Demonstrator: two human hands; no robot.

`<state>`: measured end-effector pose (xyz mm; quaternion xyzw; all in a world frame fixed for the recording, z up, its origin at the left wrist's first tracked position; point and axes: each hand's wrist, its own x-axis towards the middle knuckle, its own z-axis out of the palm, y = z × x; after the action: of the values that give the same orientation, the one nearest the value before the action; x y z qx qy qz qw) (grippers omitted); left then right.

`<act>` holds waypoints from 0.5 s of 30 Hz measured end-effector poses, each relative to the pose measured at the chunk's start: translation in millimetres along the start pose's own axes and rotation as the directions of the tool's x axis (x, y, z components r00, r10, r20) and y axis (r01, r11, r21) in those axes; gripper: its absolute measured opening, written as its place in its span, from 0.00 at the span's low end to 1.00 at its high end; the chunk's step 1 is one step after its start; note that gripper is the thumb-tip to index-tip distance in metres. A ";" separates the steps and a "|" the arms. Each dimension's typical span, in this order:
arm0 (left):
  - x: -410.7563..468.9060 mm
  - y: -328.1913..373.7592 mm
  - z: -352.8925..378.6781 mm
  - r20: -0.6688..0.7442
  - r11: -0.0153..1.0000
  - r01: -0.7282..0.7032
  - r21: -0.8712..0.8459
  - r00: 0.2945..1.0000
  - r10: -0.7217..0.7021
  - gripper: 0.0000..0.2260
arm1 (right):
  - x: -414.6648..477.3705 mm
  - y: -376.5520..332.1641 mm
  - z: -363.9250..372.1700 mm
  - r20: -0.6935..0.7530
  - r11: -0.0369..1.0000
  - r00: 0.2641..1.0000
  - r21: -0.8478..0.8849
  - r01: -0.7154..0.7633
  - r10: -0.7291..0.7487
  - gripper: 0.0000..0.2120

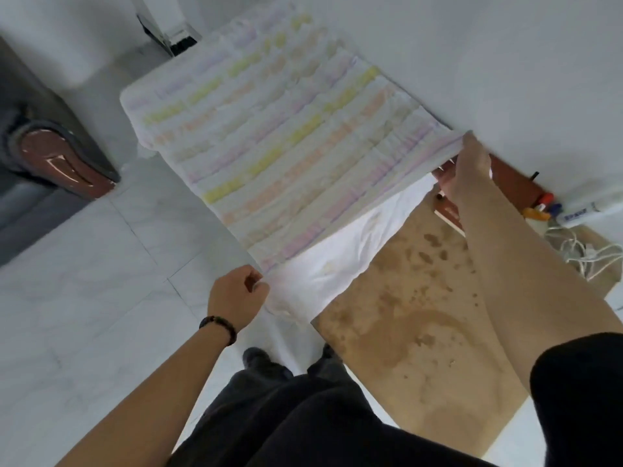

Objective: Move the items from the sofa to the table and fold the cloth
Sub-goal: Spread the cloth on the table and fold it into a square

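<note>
Left hand (236, 296), lower centre, pinches one near corner of the cloth (286, 136); right hand (467, 170), right of centre, grips the other corner, raised. Striped cloth stretches from both hands toward upper centre, covering most of the table (414, 332). Markers (542, 207) at right edge.

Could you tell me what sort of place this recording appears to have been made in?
Most likely a room in a home, perhaps a living room. Signs: a pale tiled floor, a padded seat with a glossy brown armrest, and a stained wooden table where both hands spread a striped cloth.
</note>
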<state>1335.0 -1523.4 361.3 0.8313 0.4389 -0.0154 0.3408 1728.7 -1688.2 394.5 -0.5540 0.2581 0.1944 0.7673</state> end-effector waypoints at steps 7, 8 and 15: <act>98.9 -37.5 -72.0 -0.215 0.987 0.150 -0.052 0.964 -0.158 0.07 | 2.5 34.6 130.0 0.273 0.916 0.962 -0.386 0.111 -0.002 0.18; 114.8 -43.6 -80.8 -0.222 0.985 0.160 -0.059 0.960 -0.169 0.07 | 7.0 41.9 145.8 0.265 0.884 0.964 -0.445 0.144 -0.023 0.20; 250.8 -85.7 -126.3 -0.162 0.979 0.196 -0.052 0.966 -0.202 0.05 | 55.8 88.2 266.4 0.212 0.790 0.969 -0.568 0.229 -0.128 0.19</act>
<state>1391.1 -1236.9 329.3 0.7753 0.5471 0.0276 0.3143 1769.4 -1406.9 361.7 -0.7683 0.0681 0.2356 0.5913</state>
